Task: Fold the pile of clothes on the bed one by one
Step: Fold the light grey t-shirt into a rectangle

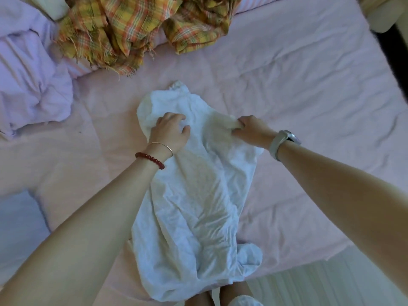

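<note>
Now, head view, line by line.
Garment: a white garment of thin, crinkled cotton-like cloth lies lengthwise on the bed, long and rounded, with a gathered frill at its far end and a puffed lobe at its near right corner; its near end hangs over the bed's edge.
Left hand: the left hand rests on the garment's far left part with fingers curled, bunching the cloth under them; a red bead bracelet and a thin bangle circle the wrist.
Right hand: the right hand pinches a fold at the garment's right edge between thumb and curled fingers; a pale watch sits on the wrist.
Bed: a pink quilted cover, soft and lightly creased.
Pile: a plaid cloth, yellow, orange and green with a frayed fringe, is heaped at the far side, well apart from the garment.
Lilac cloth: a lilac cloth lies rumpled at the far left.
Edges and room: bare pink cover stretches wide right of the garment and between it and the plaid cloth; pale floor shows past the near right edge.
</note>
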The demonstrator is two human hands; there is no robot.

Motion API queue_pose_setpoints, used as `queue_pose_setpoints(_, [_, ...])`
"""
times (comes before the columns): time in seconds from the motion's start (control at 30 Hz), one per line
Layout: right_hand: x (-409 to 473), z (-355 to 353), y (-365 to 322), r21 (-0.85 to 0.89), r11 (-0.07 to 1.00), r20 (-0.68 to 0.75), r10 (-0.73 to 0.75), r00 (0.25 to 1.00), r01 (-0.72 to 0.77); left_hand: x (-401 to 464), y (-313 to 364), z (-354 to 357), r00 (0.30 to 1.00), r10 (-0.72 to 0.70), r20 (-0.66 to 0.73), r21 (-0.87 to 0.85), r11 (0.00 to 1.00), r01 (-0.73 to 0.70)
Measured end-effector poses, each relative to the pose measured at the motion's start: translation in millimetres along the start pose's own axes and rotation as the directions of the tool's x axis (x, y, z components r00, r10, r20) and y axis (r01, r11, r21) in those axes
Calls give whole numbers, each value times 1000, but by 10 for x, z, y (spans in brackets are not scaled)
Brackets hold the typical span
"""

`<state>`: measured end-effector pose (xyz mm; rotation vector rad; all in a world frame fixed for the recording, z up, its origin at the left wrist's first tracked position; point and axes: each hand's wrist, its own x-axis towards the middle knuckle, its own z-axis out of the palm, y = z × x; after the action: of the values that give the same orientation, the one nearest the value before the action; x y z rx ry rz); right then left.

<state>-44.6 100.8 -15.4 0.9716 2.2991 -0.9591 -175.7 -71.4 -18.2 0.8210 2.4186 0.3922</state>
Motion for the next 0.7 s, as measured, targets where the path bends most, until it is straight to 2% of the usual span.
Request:
queue_pose_setpoints(0.07, [-317, 164, -149, -5, 985, 169, -167, 971, 170, 35, 31, 30, 997, -73, 1, -183, 980, 72])
queue_pose_setpoints(0.13, [-756, 439, -228, 145, 938, 410, -346, 844, 315, 25, 66, 27, 981, -175, 81, -317, 929, 192])
queue_pose_setpoints(0.17, [-948, 581, -222, 212, 917, 489, -400, 775, 339, 2, 77, 35, 966, -221, 137, -346, 903, 255])
queue_pose_setpoints(0.2, [-1069, 708, -178, 247, 907, 516, -422, 746, 342, -32, 73, 64, 950, -258, 177, -342, 889, 305])
queue_pose_setpoints(0.23, [-1118, 806, -115, 263, 902, 475, -431, 767, 343, -71, 56, 111, 940, -288, 182, -323, 886, 334])
queue_pose_setpoints(0.27, [-1102, 858, -55, 277, 902, 373, -418, 828, 331, -111, 23, 164, 936, -318, 152, -300, 887, 350])
queue_pose_setpoints(0.33, [-972, 863, 29, 303, 901, 93, -351, 932, 310, -180, -29, 251, 940, -339, 32, -272, 903, 334])
queue_pose_setpoints(0.4, [-788, 752, 31, 339, 895, -163, -246, 955, 288, -240, -17, 278, 949, -308, -66, -323, 907, 272])
queue_pose_setpoints(0.47, [-593, 580, -36, 391, 879, -295, -160, 942, 272, -337, 44, 236, 963, -255, -88, -480, 858, 183])
queue_pose_setpoints(0.5, [-507, 475, -99, 391, 870, -336, -169, 927, 301, -407, 83, 193, 971, -226, -82, -561, 815, 142])
queue_pose_setpoints(0.53, [-431, 375, -174, 359, 867, -354, -215, 910, 344, -480, 112, 137, 979, -192, -72, -624, 774, 106])
queue_pose_setpoints(0.6, [-324, 206, -359, 230, 865, -304, -372, 877, 447, -635, 132, -10, 992, -118, -52, -689, 723, 50])
queue_pose_setpoints(0.7, [-247, -18, -685, -7, 822, -97, -567, 818, 570, -884, 107, -317, 999, -3, 33, -754, 657, 27])
